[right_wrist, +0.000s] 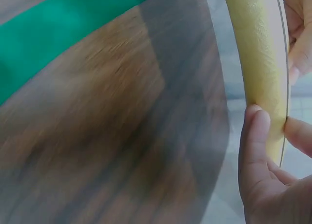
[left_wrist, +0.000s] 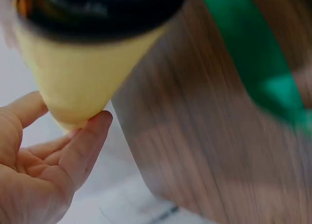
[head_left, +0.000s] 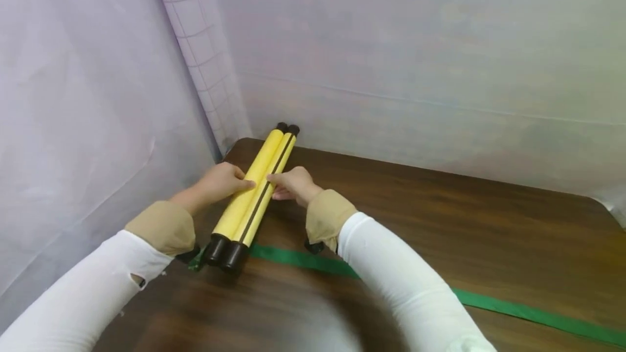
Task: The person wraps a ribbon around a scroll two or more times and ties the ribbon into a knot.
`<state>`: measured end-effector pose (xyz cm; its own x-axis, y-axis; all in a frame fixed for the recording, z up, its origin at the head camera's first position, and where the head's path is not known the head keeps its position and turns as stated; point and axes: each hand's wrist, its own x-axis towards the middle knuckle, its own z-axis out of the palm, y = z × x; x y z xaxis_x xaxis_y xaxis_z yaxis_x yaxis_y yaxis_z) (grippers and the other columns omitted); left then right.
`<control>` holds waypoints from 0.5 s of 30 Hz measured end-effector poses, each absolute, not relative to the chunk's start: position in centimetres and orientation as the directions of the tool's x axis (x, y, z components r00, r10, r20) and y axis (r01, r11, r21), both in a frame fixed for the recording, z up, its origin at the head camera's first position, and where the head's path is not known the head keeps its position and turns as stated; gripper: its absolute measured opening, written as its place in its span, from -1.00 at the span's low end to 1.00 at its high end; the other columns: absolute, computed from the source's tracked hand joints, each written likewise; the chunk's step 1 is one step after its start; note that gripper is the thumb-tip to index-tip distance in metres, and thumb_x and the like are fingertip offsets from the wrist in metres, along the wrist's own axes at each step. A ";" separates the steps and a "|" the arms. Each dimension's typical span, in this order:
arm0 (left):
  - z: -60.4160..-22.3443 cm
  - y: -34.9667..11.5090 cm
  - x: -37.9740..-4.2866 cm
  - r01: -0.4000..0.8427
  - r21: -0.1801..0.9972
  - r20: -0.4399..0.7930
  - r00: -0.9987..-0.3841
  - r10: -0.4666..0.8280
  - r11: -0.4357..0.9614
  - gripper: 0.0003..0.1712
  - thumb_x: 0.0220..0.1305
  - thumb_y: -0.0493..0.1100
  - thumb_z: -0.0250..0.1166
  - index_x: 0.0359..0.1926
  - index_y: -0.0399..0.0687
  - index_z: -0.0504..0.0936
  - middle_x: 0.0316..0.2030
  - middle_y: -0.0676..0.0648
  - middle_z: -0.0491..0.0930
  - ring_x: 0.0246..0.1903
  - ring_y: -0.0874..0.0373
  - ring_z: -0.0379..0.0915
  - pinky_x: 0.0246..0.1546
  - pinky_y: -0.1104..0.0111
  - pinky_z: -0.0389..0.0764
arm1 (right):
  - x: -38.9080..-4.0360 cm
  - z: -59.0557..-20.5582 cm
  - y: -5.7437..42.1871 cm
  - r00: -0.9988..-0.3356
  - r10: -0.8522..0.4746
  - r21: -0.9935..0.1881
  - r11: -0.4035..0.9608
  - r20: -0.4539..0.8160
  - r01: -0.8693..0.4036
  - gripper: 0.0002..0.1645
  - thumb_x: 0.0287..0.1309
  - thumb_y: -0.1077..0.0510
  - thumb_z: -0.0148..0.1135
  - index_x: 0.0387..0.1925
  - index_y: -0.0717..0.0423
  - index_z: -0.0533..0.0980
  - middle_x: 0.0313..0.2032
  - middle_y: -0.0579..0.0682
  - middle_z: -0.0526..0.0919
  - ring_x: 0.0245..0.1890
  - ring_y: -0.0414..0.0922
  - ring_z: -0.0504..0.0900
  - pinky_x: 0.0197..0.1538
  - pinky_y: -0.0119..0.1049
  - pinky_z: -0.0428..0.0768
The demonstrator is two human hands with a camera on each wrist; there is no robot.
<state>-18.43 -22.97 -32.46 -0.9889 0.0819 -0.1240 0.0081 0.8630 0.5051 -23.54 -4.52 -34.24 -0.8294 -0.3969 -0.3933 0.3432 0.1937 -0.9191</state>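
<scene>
Two long yellow tubes with black end caps lie side by side, a left tube (head_left: 243, 200) and a right tube (head_left: 274, 173) with a dark stripe along it. My left hand (head_left: 222, 182) holds the left tube at mid-length, thumb on top; its fingers curl beneath, as the left wrist view shows. From the other side my right hand (head_left: 295, 184) pinches the right tube between thumb and fingers. In the right wrist view, thumb and fingertips (right_wrist: 258, 124) press the yellow surface from both sides. The pair slants over the table's left end, near caps toward me.
A brown wood-grain table (head_left: 440, 216) stretches to the right. Across it runs a green strip (head_left: 528, 313). White sheeting (head_left: 415, 58) hangs behind and on the left, close to the table's edge.
</scene>
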 end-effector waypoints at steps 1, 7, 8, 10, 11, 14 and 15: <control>-32.3 -22.6 -18.4 0.002 0.510 -0.129 -0.988 0.080 0.860 -0.56 0.36 0.01 0.28 -0.25 -0.38 0.70 -0.40 -0.15 0.66 -0.43 0.08 0.49 -0.39 0.32 0.51 | -23.6 -34.0 -4.1 -0.832 -0.394 -0.920 0.210 -0.389 0.331 -0.64 0.30 0.20 0.29 -0.10 0.51 0.55 -0.68 0.00 0.54 -0.74 -0.25 0.56 -0.49 -0.47 0.65; -31.6 -19.9 -18.7 -0.040 0.594 -0.199 -0.975 0.099 0.803 -0.45 0.37 0.01 0.29 0.01 -0.48 0.57 -0.04 -0.38 0.65 -0.17 -0.14 0.68 -0.13 0.13 0.69 | -23.5 -32.4 -0.9 -0.861 -0.363 -0.920 0.301 -0.355 0.252 -0.61 0.28 0.21 0.31 -0.09 0.54 0.57 -0.67 0.00 0.58 -0.73 -0.25 0.59 -0.41 -0.38 0.71; -31.6 -19.4 -18.8 -0.043 0.610 -0.207 -0.972 0.107 0.791 -0.45 0.37 0.01 0.30 0.02 -0.49 0.55 -0.03 -0.39 0.64 -0.16 -0.15 0.69 -0.12 0.12 0.69 | -23.4 -32.2 -0.3 -0.865 -0.357 -0.918 0.312 -0.353 0.245 -0.62 0.27 0.21 0.32 -0.10 0.54 0.57 -0.67 0.00 0.59 -0.73 -0.24 0.59 -0.42 -0.38 0.70; -31.4 -18.2 -18.8 -0.039 0.631 -0.216 -0.968 0.127 0.775 -0.44 0.37 0.01 0.31 0.03 -0.48 0.54 -0.03 -0.39 0.64 -0.16 -0.15 0.70 -0.10 0.11 0.70 | -23.3 -31.9 0.9 -0.873 -0.340 -0.913 0.333 -0.349 0.236 -0.64 0.25 0.20 0.33 -0.15 0.52 0.59 -0.67 0.00 0.59 -0.73 -0.24 0.59 -0.42 -0.37 0.70; -31.4 -17.7 -18.9 -0.039 0.645 -0.221 -0.966 0.137 0.764 -0.44 0.36 0.01 0.31 0.03 -0.48 0.53 -0.03 -0.38 0.64 -0.16 -0.16 0.70 -0.09 0.11 0.70 | -23.2 -31.7 1.6 -0.876 -0.331 -0.909 0.345 -0.351 0.234 -0.65 0.25 0.21 0.33 -0.16 0.52 0.60 -0.67 0.01 0.59 -0.73 -0.24 0.59 -0.43 -0.37 0.70; -31.5 -15.9 -19.0 -0.023 0.659 -0.218 -0.962 0.162 0.752 -0.45 0.34 0.02 0.34 0.00 -0.46 0.54 -0.11 -0.34 0.67 -0.19 -0.14 0.70 -0.15 0.16 0.70 | -22.8 -31.4 3.5 -0.885 -0.303 -0.897 0.379 -0.352 0.227 -0.67 0.24 0.20 0.34 -0.21 0.51 0.61 -0.67 0.00 0.58 -0.73 -0.24 0.58 -0.46 -0.38 0.68; -31.5 -15.4 -18.9 -0.017 0.660 -0.219 -0.961 0.170 0.751 -0.45 0.34 0.03 0.34 0.00 -0.44 0.55 -0.14 -0.31 0.68 -0.20 -0.14 0.70 -0.18 0.18 0.69 | -22.7 -31.4 4.2 -0.887 -0.296 -0.892 0.394 -0.353 0.223 -0.67 0.24 0.20 0.34 -0.22 0.50 0.61 -0.67 0.00 0.58 -0.73 -0.24 0.58 -0.45 -0.39 0.68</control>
<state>-18.94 -15.37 -31.53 -0.9607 0.1705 -0.2190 -0.0173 0.7508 0.6604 -22.68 4.15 -31.35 -0.8875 -0.2963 -0.3530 0.2232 0.3936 -0.8917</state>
